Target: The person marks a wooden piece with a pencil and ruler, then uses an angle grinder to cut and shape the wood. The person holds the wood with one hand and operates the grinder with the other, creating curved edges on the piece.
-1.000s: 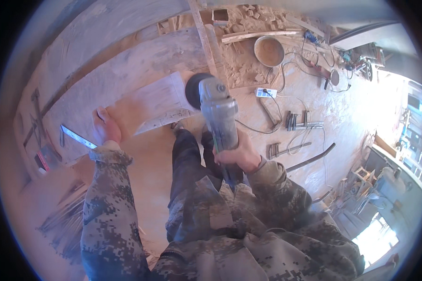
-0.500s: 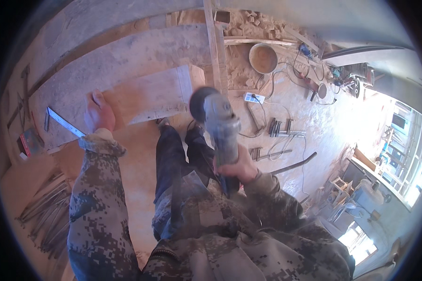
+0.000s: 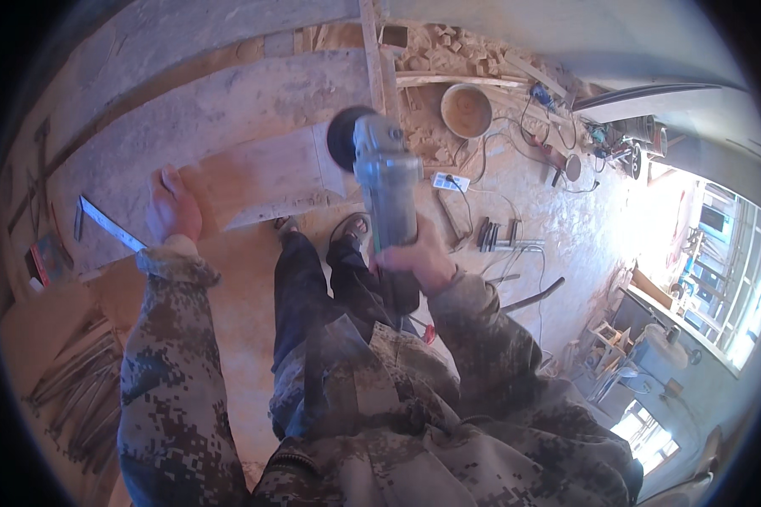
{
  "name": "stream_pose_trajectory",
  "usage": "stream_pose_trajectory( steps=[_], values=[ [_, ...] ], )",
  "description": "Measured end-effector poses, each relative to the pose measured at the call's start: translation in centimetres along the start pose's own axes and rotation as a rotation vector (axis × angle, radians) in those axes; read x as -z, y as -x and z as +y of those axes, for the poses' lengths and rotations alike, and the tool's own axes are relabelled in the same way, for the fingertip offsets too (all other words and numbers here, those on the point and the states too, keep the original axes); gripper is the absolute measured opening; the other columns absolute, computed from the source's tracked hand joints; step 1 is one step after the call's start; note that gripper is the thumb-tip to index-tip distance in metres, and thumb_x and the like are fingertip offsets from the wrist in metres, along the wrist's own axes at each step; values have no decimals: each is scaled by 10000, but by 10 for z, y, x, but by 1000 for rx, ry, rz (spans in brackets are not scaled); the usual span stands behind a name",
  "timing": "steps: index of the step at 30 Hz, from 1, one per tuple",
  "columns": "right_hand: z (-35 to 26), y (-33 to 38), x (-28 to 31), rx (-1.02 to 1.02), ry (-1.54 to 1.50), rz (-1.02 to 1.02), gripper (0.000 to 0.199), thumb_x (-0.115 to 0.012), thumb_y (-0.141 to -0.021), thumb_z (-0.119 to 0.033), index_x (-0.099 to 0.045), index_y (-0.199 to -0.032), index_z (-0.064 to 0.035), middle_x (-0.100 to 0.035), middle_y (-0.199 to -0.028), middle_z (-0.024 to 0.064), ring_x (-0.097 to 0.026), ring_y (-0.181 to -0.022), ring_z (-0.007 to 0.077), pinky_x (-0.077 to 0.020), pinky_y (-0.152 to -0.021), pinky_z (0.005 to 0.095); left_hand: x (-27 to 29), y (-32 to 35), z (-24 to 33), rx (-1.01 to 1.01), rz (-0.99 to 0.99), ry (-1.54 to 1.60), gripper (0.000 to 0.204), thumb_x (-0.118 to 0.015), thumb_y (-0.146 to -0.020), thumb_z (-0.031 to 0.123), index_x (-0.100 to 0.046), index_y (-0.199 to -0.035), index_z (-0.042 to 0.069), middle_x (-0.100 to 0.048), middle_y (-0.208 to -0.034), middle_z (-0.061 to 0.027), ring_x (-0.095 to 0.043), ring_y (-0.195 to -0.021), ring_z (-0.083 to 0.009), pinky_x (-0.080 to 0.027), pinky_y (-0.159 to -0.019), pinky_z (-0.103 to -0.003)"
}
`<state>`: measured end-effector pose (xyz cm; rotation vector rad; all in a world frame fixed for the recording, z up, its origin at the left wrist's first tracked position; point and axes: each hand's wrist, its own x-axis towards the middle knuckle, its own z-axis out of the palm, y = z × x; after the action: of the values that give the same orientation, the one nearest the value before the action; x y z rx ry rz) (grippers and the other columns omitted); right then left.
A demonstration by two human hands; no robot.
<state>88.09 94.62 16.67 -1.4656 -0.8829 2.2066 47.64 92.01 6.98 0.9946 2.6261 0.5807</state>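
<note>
gripping the angle grinder (image 3: 386, 182) by its rear handle, the right hand (image 3: 414, 253) is wrapped tight, tool's long axis pointing away toward the wooden panel (image 3: 266, 173). disc sits at the panel's right edge. left hand (image 3: 172, 207) lies flat, fingers together, on the panel's left end.

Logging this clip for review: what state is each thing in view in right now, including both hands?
Left hand: pressed flat on the wooden board.
Wooden board: lying flat on the bench, dusty.
Right hand: closed on the angle grinder's body.
Angle grinder: held up, disc end by the board's right edge; spinning or not, cannot tell.
Metal square: lying on the bench.
Round basin: upright on the floor.
</note>
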Motion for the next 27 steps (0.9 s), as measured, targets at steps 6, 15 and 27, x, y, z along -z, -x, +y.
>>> stream_pose_trajectory(
  steps=[6, 15, 27],
  values=[
    [-30, -19, -3, 78, -55, 5, 445, -742, -715, -79, -646, -1140, 12, -733, -859, 131, -722, -759, 245, -579, -744, 365, -3, -3, -6, -11, 3, -1, 523, -428, -1130, 513, -665, -1343, 99, -736, -1226, -294, -662, -1151, -555, -515, -975, -612],
    [23, 34, 1, -1, 58, -2, 519, -779, -705, -115, -628, -1187, 3, -739, -894, 120, -717, -784, 226, -577, -761, 373, 1, 3, 6, 19, 4, 1, 504, -431, -1135, 491, -667, -1331, 90, -737, -1217, -301, -669, -1158, -547, -515, -979, -605],
    [49, 65, 11, -56, -62, 13, 589, -795, -694, -86, -586, -1238, 2, -734, -919, 114, -723, -819, 232, -574, -774, 377, -3, -4, -4, -34, 5, -3, 515, -401, -1142, 499, -679, -1304, 97, -743, -1195, -296, -673, -1138, -547, -517, -957, -608]
  ],
)
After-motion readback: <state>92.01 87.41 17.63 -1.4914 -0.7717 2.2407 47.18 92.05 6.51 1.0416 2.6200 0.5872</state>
